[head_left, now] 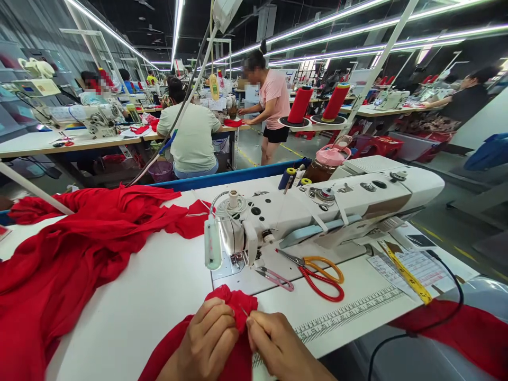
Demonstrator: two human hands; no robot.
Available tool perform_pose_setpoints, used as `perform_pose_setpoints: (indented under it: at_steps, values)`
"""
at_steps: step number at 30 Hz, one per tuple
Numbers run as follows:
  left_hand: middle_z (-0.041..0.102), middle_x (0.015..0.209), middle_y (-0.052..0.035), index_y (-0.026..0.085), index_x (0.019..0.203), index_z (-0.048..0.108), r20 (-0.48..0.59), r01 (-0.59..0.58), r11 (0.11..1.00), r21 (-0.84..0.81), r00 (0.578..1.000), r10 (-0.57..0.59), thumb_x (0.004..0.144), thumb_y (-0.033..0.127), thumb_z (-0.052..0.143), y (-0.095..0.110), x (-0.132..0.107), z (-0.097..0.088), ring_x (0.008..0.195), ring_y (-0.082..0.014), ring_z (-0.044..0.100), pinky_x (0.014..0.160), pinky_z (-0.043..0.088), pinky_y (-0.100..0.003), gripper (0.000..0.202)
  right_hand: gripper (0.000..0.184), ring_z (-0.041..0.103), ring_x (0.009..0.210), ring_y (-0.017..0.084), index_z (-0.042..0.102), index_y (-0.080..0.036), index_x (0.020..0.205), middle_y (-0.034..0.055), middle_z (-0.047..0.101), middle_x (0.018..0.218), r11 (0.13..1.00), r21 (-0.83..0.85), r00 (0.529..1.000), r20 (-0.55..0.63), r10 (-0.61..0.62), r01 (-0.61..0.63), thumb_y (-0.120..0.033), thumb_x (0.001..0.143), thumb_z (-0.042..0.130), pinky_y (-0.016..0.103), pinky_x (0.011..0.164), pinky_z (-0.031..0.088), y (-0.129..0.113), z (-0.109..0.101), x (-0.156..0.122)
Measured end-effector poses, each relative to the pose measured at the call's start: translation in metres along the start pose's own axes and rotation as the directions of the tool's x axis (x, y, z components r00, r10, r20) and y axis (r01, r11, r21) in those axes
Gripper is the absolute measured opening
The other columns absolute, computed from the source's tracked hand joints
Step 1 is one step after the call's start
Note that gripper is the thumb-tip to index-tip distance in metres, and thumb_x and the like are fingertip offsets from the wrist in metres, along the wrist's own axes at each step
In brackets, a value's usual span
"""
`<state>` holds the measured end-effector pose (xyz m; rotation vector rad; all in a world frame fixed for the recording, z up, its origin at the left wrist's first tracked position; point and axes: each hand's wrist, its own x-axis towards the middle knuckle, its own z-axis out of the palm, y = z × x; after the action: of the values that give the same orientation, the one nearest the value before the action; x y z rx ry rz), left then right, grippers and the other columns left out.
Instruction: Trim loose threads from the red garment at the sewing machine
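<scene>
At the near edge of the white table (159,286), my left hand (208,338) and my right hand (278,344) both pinch a bunched piece of red fabric (232,299). Their fingertips meet at its folded edge, where a thin pale sliver shows between them; I cannot make out what it is. The piece lies just in front of the white sewing machine (317,206), below its needle end (238,254).
A large heap of red fabric (67,254) covers the table's left side. Red-and-orange scissors (321,272), pink thread snips (275,278) and a yellow tape measure (408,275) lie right of the needle. Two red thread cones (317,103) stand behind the machine. Other workers sit and stand at benches beyond.
</scene>
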<state>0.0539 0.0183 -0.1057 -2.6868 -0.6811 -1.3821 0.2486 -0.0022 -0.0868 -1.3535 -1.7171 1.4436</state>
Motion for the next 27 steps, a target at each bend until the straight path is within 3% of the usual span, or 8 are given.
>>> perform_pose_setpoints:
  at_steps: [4,7,11,15,20,23,25,27]
  values:
    - [0.064,0.07,-0.004,0.012,0.074,0.06,-0.05,0.072,0.997,0.0,0.996,-0.072,0.092,-0.001,0.056,-0.003,0.002,0.003,0.075,-0.0154,0.06,0.078,0.055,-0.035,0.023,0.045,0.034,0.042,0.01,0.043,-0.023,0.072,-0.0074,0.04,0.054,0.933,0.359,0.965,-0.248,0.084,0.011,-0.056,0.102,0.034,0.025,0.045,0.028,0.013,-0.015,0.005]
    - [0.065,0.071,-0.0038,0.012,0.076,0.06,-0.053,0.064,0.998,-0.006,0.997,-0.064,0.091,0.0,0.06,-0.005,0.003,0.004,0.077,-0.0157,0.061,0.078,0.055,-0.035,0.019,0.041,0.05,0.061,0.014,0.053,-0.022,0.084,-0.0021,0.052,0.068,0.979,0.144,0.954,-0.285,-0.096,0.142,-0.053,0.104,0.037,0.027,0.06,0.041,0.008,-0.031,0.004]
    - [0.067,0.074,-0.0043,0.013,0.079,0.062,-0.027,0.033,0.999,-0.006,0.999,-0.033,0.097,0.003,0.05,-0.004,0.003,0.002,0.081,-0.0164,0.064,0.08,0.055,-0.035,0.023,0.014,0.056,0.095,0.019,0.06,-0.024,0.097,0.0029,0.059,0.102,0.952,-0.201,0.962,-0.093,-0.255,0.233,-0.036,0.1,0.054,0.03,0.084,0.044,-0.014,-0.037,0.007]
    - [0.069,0.078,-0.0039,0.014,0.084,0.063,-0.026,0.026,1.0,0.006,0.999,-0.026,0.099,0.006,0.048,-0.003,0.002,0.0,0.082,-0.0161,0.065,0.081,0.055,-0.034,0.023,0.011,0.053,0.09,0.017,0.059,-0.022,0.082,-0.0015,0.056,0.091,0.937,-0.268,0.975,0.057,-0.215,0.223,-0.017,0.089,0.065,0.027,0.077,0.043,-0.025,-0.032,0.024]
    - [0.066,0.077,-0.0021,0.017,0.084,0.058,-0.042,0.196,0.976,-0.093,0.979,-0.201,0.092,0.005,0.061,-0.007,-0.002,0.003,0.078,-0.0155,0.062,0.078,0.053,-0.032,0.015,0.02,0.049,0.076,0.015,0.047,-0.021,0.075,-0.0022,0.052,0.084,0.957,-0.245,0.98,-0.076,-0.182,0.158,-0.014,0.091,0.056,0.027,0.067,0.038,-0.014,-0.031,0.033]
    - [0.063,0.076,-0.0009,0.02,0.09,0.057,0.042,0.377,0.902,-0.21,0.925,-0.377,0.095,0.026,0.066,-0.007,-0.005,0.005,0.071,-0.0155,0.058,0.067,0.05,-0.028,0.012,0.02,0.051,0.078,0.016,0.046,-0.022,0.076,-0.0013,0.054,0.084,0.939,-0.286,0.967,-0.11,-0.228,0.189,-0.015,0.093,0.051,0.028,0.069,0.037,-0.005,-0.026,0.029]
    - [0.059,0.071,0.0028,0.022,0.098,0.057,0.144,0.529,0.78,-0.333,0.847,-0.512,0.098,0.044,0.06,-0.006,-0.008,0.006,0.061,-0.0131,0.053,0.057,0.045,-0.023,0.023,0.019,0.051,0.08,0.016,0.046,-0.022,0.077,-0.0005,0.054,0.084,0.918,-0.319,0.954,-0.103,-0.281,0.236,-0.014,0.094,0.048,0.029,0.07,0.038,-0.001,-0.019,0.028]
    - [0.05,0.063,0.0081,0.024,0.104,0.055,0.241,0.642,0.644,-0.417,0.761,-0.603,0.102,0.047,0.049,-0.005,-0.01,0.006,0.052,-0.0104,0.044,0.05,0.039,-0.02,0.024,0.019,0.051,0.081,0.017,0.045,-0.022,0.078,0.0006,0.054,0.084,0.877,-0.373,0.924,-0.111,-0.365,0.302,-0.012,0.094,0.044,0.03,0.07,0.038,0.002,-0.01,0.029]
